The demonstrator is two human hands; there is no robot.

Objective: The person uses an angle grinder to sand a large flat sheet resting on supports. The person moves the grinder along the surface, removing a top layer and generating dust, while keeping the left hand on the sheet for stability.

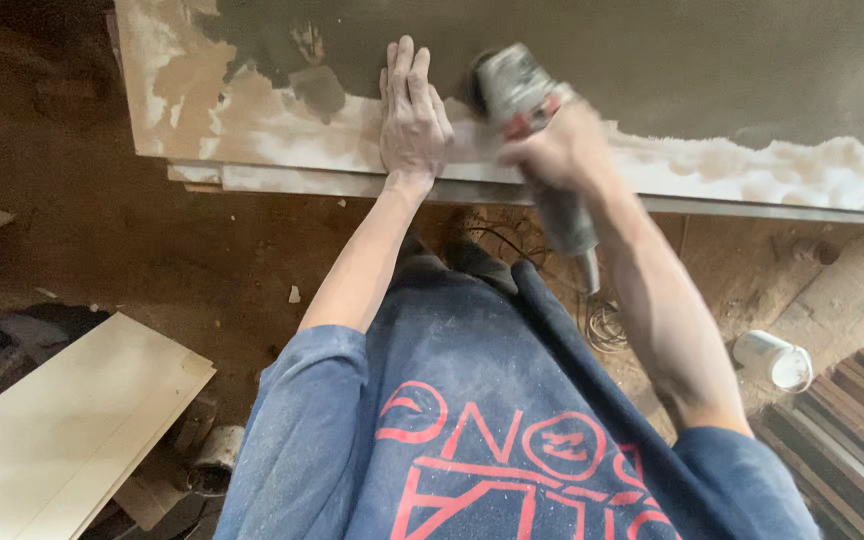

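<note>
Sanding a panel edge: power sander in the right hand, left hand braced flat on the panel.

We note two containers on the floor: a white cup lying on its side at the right, contents not discernible, and a small can at the lower left, interior hidden. Our left hand lies palm-down on the grey panel, fingers extended and close together, forearm straight. Our right hand is blurred; its fingers wrap the body of the power sander, whose head meets the panel just beside the left hand, near the pale, worn lower edge. The panel rests on the worktop. Below, the dusty brown floor carries a pale board at the left and dark wooden strips at the right.
</note>
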